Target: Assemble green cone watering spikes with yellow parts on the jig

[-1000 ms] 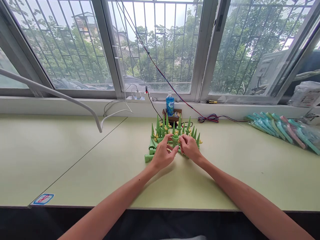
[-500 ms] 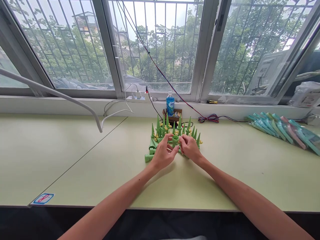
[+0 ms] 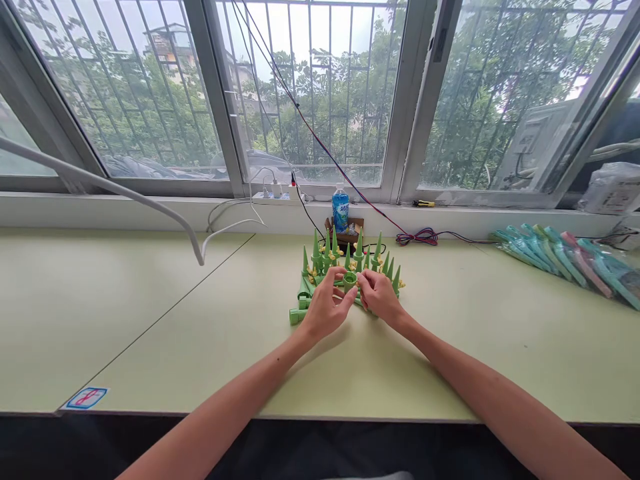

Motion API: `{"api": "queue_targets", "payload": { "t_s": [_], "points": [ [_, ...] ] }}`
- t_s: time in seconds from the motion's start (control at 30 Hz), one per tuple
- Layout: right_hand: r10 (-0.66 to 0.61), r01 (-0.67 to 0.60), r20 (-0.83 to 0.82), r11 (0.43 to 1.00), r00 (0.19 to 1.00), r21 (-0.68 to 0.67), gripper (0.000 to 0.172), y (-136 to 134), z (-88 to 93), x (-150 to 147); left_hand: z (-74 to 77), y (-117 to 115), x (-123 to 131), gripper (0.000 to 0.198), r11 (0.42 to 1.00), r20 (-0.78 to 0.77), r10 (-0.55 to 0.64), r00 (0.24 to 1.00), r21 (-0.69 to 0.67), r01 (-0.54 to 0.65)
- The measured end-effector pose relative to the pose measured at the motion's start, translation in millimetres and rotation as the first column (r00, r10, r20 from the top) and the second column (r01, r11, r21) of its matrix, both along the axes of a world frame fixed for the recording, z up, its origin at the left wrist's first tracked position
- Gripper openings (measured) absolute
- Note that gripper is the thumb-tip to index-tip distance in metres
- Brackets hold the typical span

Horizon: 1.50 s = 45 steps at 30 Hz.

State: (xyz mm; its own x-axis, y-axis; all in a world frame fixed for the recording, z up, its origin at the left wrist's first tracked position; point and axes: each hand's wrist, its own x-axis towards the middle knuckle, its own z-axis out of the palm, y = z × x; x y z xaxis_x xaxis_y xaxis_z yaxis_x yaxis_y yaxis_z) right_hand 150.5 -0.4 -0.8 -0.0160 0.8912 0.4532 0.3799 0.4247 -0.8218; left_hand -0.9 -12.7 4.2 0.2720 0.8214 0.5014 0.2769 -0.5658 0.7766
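Note:
Between my hands is a green plastic watering spike [image 3: 350,282], its round hollow end facing up toward me. My left hand [image 3: 327,307] is closed around it, thumb at the near side and fingers at the far side. My right hand [image 3: 379,295] is pinched at the spike's right edge, where a small yellow bit shows; the fingers hide most of it. Behind the hands stand several green spikes [image 3: 359,248] with pointed tips up and yellow valves [image 3: 313,273]. More green tubes [image 3: 299,316] lie to the left of my left hand.
A blue bottle [image 3: 341,210] stands by a small brown box [image 3: 357,227] at the back. Coiled cable [image 3: 417,236] lies right of it. Bagged pastel items [image 3: 560,257] rest far right. A white cable arm [image 3: 150,200] hangs over the left tabletop [image 3: 100,293].
The spike between my hands has tilted, so its open end faces me more and its inside shows more. Both hands have stayed nearly in place.

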Motion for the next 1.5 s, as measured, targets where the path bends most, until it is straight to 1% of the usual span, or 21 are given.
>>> {"api": "queue_targets", "payload": {
  "t_s": [0.2, 0.37, 0.63, 0.77, 0.97, 1.1, 1.17, 1.3, 1.5],
  "points": [
    [0.001, -0.001, 0.019, 1.0, 1.0, 0.005, 0.035, 1.8, -0.4, 0.5, 0.5, 0.2, 0.4, 0.035, 1.0, 0.013, 0.002, 1.0, -0.012, -0.002],
    [0.001, -0.002, 0.037, 1.0, 0.999, 0.022, 0.034, 1.6, 0.4, 0.2, 1.4, 0.9, 0.4, 0.037, 1.0, -0.006, 0.006, 1.0, -0.012, -0.006],
    [0.006, -0.007, 0.062, 1.0, 0.998, 0.017, 0.034, -0.4, 1.1, -1.1, 0.1, 2.8, -0.4, 0.029, 1.0, 0.03, -0.009, 1.0, -0.001, 0.009],
    [0.01, -0.012, 0.067, 1.0, 0.998, 0.019, 0.034, -0.5, 0.8, -1.2, -0.2, 3.5, 0.2, 0.027, 1.0, 0.068, -0.017, 0.998, -0.017, 0.018],
    [0.012, -0.014, 0.084, 1.0, 0.996, 0.018, 0.034, -1.4, 0.7, -1.4, 0.7, 3.6, 1.0, 0.025, 0.995, 0.15, -0.047, 0.988, -0.079, 0.059],
    [0.017, -0.019, 0.103, 1.0, 0.995, 0.018, 0.034, -2.5, 0.8, -2.0, 0.6, 4.6, 1.0, 0.027, 0.991, 0.21, -0.054, 0.976, -0.109, 0.079],
    [0.019, -0.022, 0.108, 1.0, 0.994, 0.023, 0.035, -2.6, 0.7, -2.1, -0.1, 5.7, 0.6, 0.028, 0.99, 0.215, -0.046, 0.975, -0.117, 0.072],
    [0.024, -0.029, 0.12, 0.999, 0.993, 0.036, 0.036, -1.5, -0.3, -1.7, -0.4, 7.3, -0.1, 0.03, 0.997, 0.167, 0.008, 0.986, -0.083, 0.006],
    [0.011, -0.02, 0.13, 0.998, 0.991, 0.066, 0.036, 0.0, -2.4, -1.2, 4.5, 4.7, 0.9, 0.028, 0.997, 0.133, 0.044, 0.99, -0.075, -0.034]
  ]
}}
